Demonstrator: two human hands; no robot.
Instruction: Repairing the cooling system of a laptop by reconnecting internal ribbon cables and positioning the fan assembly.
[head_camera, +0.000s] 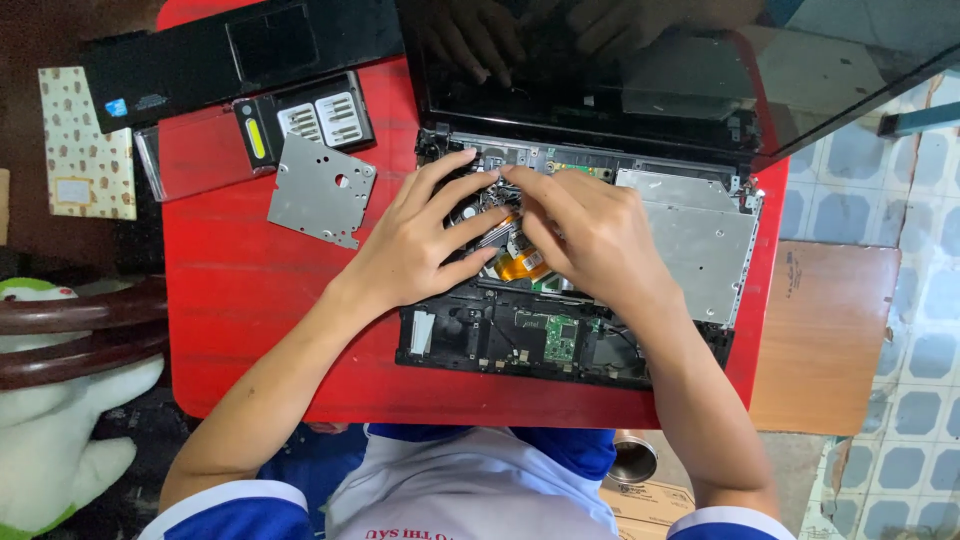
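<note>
We see a red counter (250, 290) filling most of the view, standing on a floor of pale blue patterned tiles (900, 470). At the counter's right edge sits a brown wooden board (830, 340).

On the counter lies an opened laptop (560, 250), toward the right half, keyboard and top cover off, insides bare. Its glossy black screen (640, 70) stands tilted back at the far edge and mirrors the hands. In the chassis: a silver metal optical drive (700, 240) on the right, a small green circuit board (561, 338) near the front edge, an orange flat cable (520, 265) in the middle, black plastic frame around it all.

Left of the laptop, apart from it: a long black palmrest cover (200, 55) with touchpad recess, a black cover panel (310, 120) with a yellow label, a clear plastic piece (190, 160) beside it, a flat silver metal bracket (320, 190) with holes.

Our left hand (420, 240) rests on the middle of the chassis, fingers spread, tips at the rear edge parts. Our right hand (590, 235) is just beside it, fingers curled down onto the same spot, tips touching the left's. Whether either pinches anything, we cannot tell.

Far left: a patterned beige booklet (85, 145), dark wooden chair rails (80, 335), a white-green plush toy (60, 440). By our lap, a small metal cup (632, 460).
</note>
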